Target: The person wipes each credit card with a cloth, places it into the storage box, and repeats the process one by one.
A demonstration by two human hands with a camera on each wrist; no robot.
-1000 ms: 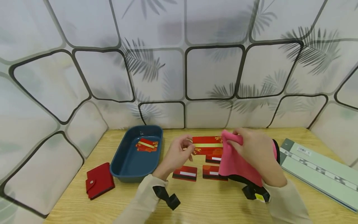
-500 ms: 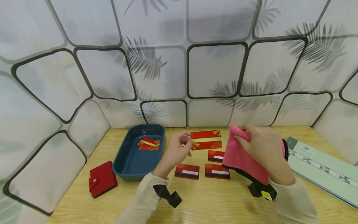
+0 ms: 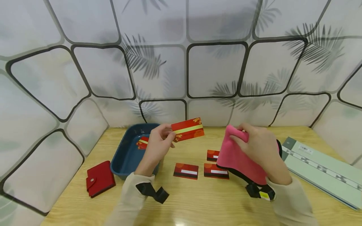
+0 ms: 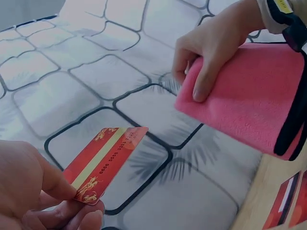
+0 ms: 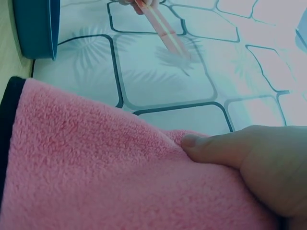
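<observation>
My left hand [image 3: 159, 141] pinches a red plastic card [image 3: 188, 129] by its left end, between thumb and fingers. The card has a yellow stripe, gold ornaments and a row of raised digits, and is held up above the table near the blue tray [image 3: 118, 168]. A pink cloth [image 3: 240, 160] with a dark edge is gripped in my right hand [image 3: 260, 144], thumb on top, and hangs down from it. In the left wrist view the cloth [image 4: 249, 100] stays apart from the card [image 4: 108, 163]. Another red card [image 3: 142, 142] lies inside the tray, partly hidden by the left hand.
Three red cards with dark stripes lie on the wooden table [image 3: 198, 201], among them the left card [image 3: 185, 171]; the cloth overlaps two of them. A red snap wallet [image 3: 100, 179] lies at left. A pale green flat box [image 3: 325, 172] sits at right. Patterned fabric walls enclose the table.
My left hand has carried the card leftward and up, away from the cloth and toward the tray, tilting it. The right hand still holds the cloth, now clear of the card.
</observation>
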